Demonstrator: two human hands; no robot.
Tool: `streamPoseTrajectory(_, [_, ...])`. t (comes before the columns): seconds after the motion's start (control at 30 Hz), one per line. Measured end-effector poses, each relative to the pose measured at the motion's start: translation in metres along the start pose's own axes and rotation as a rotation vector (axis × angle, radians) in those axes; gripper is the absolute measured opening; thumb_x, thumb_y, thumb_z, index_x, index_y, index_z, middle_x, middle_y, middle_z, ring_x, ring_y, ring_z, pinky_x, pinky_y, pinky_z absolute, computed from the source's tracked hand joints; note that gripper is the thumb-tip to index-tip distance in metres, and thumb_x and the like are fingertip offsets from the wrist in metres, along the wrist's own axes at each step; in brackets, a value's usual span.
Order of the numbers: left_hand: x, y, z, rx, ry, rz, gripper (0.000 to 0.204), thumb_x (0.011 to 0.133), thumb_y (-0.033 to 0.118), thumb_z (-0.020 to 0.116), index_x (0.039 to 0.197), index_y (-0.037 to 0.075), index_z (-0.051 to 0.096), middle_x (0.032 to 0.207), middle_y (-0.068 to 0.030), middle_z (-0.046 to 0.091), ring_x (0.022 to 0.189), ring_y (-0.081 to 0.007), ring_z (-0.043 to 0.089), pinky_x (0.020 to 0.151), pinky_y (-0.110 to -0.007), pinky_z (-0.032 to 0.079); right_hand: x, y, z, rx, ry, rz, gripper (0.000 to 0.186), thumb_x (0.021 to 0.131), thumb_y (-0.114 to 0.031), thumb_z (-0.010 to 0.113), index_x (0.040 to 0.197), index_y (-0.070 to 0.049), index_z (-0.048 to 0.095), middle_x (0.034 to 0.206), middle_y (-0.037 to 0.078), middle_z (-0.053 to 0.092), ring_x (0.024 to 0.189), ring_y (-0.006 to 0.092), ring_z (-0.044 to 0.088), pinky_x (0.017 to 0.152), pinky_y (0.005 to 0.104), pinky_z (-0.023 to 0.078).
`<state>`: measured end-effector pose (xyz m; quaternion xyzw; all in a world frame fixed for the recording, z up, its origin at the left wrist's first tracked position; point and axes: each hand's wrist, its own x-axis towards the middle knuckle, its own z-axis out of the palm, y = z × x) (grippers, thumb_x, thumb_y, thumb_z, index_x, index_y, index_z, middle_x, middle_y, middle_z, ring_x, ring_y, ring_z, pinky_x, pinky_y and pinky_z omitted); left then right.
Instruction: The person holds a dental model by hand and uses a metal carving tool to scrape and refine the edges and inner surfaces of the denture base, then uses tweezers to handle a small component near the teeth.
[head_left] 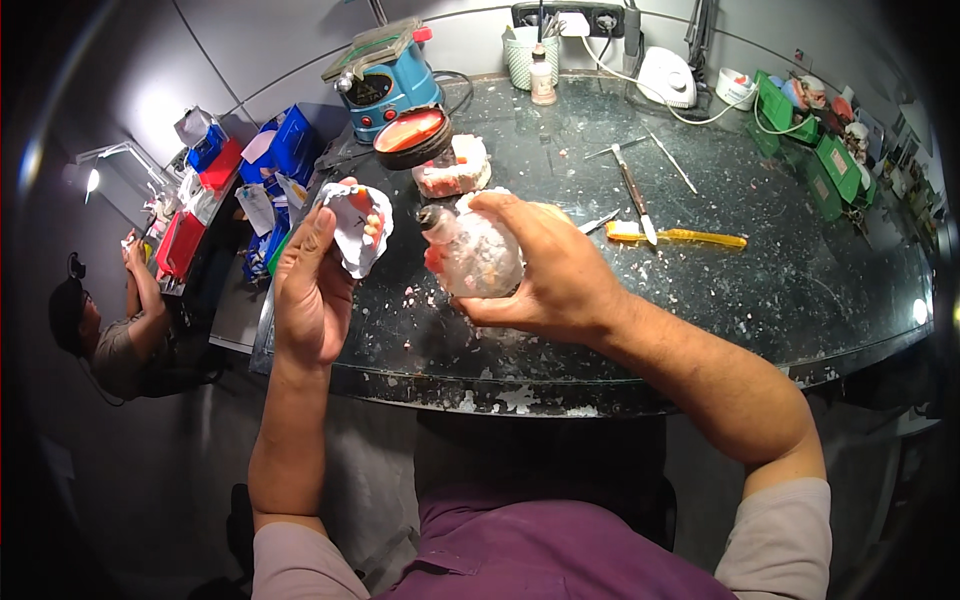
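My left hand (312, 285) grips a white plaster dental cast (352, 238) by its edge, thumb on the near face. Pink wax and a row of teeth show along the cast's right side. My right hand (560, 262) is wrapped round a cloudy, rounded glass spirit lamp (482, 258), tilted so that its dark nozzle points left toward the cast. A small gap separates the two; no flame can be made out. Beyond them sits another plaster model (455, 178) with pink wax, and a round dark tin (410, 138) of red-pink wax stands close by it.
A blue machine (385, 90) stands at the back left. Right of my hands lie a wax knife (632, 190), a yellow-handled tool (690, 237) and thin metal tools (672, 160). A bottle (542, 80) and green boxes (838, 172) are farther off. Another person (125, 325) works at far left.
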<state>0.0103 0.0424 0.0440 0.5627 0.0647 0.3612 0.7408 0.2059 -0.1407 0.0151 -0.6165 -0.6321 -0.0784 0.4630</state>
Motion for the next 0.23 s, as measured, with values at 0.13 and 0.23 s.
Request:
streamPoseTrajectory(0.13, [-0.0011,0.0015,0.0037,0.058,-0.04,0.034,0.045,0.108,0.023,0.056,0.145,-0.002,0.053,0.134,-0.0115,0.066,0.119,-0.0181,0.067,0.103,-0.033,0.056,-0.0017,0.0,0.0001,-0.052,0.013,-0.074,0.079,0.072,-0.039,0.086,0.132,0.004,0.056,0.125,0.022,0.065,0.118,0.0381,0.063,0.102,0.0474,0.046])
streamPoseTrajectory(0.23, [-0.0022,0.0017,0.0041,0.074,-0.033,0.037,0.046,0.108,0.022,0.056,0.147,-0.003,0.051,0.138,-0.0116,0.065,0.124,-0.0183,0.065,0.104,-0.033,0.055,-0.0011,-0.0039,-0.0037,-0.064,-0.041,-0.056,0.081,0.073,-0.039,0.086,0.135,0.002,0.055,0.131,0.022,0.063,0.125,0.0372,0.06,0.105,0.0475,0.045])
